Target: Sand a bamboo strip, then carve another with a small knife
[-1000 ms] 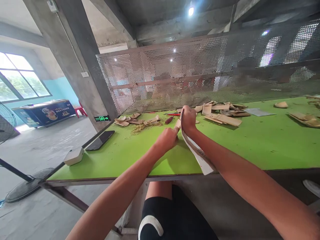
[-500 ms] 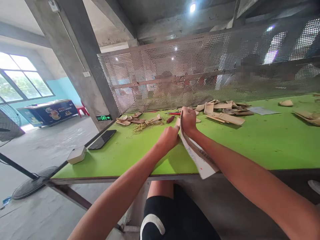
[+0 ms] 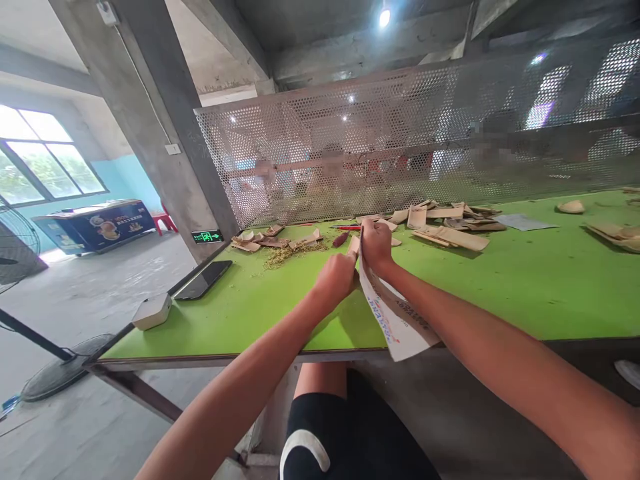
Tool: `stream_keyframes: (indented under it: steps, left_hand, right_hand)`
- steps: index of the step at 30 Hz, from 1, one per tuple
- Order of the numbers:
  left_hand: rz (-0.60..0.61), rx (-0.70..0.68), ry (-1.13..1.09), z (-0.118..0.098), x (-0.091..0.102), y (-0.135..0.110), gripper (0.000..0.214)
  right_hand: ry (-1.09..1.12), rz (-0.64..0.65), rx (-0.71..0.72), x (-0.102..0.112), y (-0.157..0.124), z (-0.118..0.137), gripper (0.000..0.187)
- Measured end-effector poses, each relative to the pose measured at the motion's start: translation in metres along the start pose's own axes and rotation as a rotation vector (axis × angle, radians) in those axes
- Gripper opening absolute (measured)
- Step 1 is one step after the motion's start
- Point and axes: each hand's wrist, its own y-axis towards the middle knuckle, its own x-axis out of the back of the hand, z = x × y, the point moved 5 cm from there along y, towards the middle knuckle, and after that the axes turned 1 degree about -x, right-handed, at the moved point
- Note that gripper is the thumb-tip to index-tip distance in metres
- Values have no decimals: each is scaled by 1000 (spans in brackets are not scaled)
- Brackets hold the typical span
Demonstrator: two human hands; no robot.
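Note:
My right hand (image 3: 376,243) grips the top of a long printed paper strip (image 3: 397,320), which hangs down toward the table's near edge with blue and red lettering showing. My left hand (image 3: 335,278) is closed beside it, pinching a small tan fibrous piece (image 3: 353,245); the fingers hide most of that piece. Both hands sit over the green table (image 3: 500,287). Just beyond them lie a red pen (image 3: 347,227) and a small dark red object (image 3: 341,239). Heaps of tan fibrous pieces (image 3: 450,223) and a patch of yellowish shavings (image 3: 295,253) lie farther back.
A perforated metal screen (image 3: 400,133) stands along the table's far side, with blurred people behind it. A phone (image 3: 203,279) and a white box (image 3: 152,311) sit at the left end. A floor fan (image 3: 65,367) stands on the concrete floor to the left.
The paper strip has swung, showing more of its printed face. My hands have barely moved, and the view has shifted only slightly.

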Motion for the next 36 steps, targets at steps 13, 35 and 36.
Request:
stream_keyframes:
  steps: [13,35,36]
  left_hand:
    - [6,-19,-7,-1,11,-2,12]
    - [6,-131,27,0,5,2,15]
    - [11,-120,33,0,4,2,16]
  right_hand:
    - [-73,-14,97,-2,-3,-5,39]
    - [-81,-74,153,5,-4,4,44]
    - [-83,-73,162,4,-4,4,44]
